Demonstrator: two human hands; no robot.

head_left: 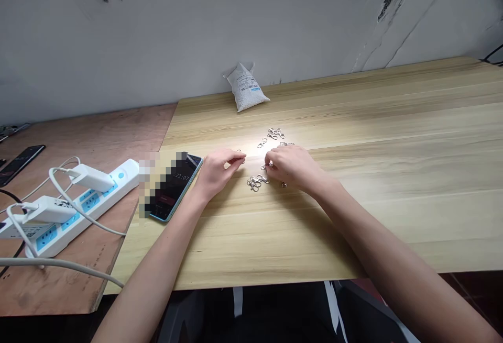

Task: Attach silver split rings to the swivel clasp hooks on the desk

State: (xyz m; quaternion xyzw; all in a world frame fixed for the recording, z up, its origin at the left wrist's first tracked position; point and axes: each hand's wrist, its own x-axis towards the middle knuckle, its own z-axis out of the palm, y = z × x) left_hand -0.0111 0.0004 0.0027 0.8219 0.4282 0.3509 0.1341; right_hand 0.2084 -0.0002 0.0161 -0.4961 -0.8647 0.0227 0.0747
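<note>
Small silver metal clasps lie scattered on a light wooden table (353, 123): one cluster of clasps (275, 134) farther back, another small pile of clasps (254, 182) between my hands. My left hand (217, 171) rests on the table with thumb and fingers pinched on a tiny metal piece I can barely make out. My right hand (290, 166) is curled, fingertips pinching a silver clasp at its left edge. Both hands are a few centimetres apart under a bright spot of light.
A phone (175, 186) with a lit screen lies just left of my left hand. A white power strip (74, 209) with chargers and cables sits on the brown table at the left. A small white bag (245, 87) stands against the wall.
</note>
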